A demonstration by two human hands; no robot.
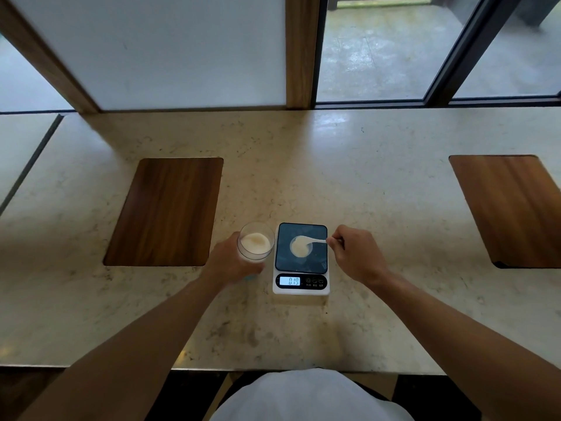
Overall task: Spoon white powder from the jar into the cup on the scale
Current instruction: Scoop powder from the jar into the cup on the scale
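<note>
A clear, round jar (256,243) stands on the pale, veined stone table (349,177) a little left of the frame's centre, just beside the scale (301,259), and holds a mound of white powder (256,242). The scale is a white slab with a dark, glossy, round-cornered plate; its lit display (290,281) sits at the lower edge. On the plate stands a small see-through cup (301,247) with pale powder inside. A white spoon (309,240) lies across the cup's mouth, its bowl over the powder and its thin handle running right.

Two dark wooden panels with rounded corners are set flush in the table: one (165,211) at the left, one (513,208) at the right edge. Along the top of the frame run frosted panes, wooden posts and a dark-framed window onto wet grey paving.

The left hand (230,262) wraps the jar from the lower left, fingers curled round its wall. The right hand (355,253) is closed, fingers (335,242) pinching the end of the spoon handle just right of the scale plate.
</note>
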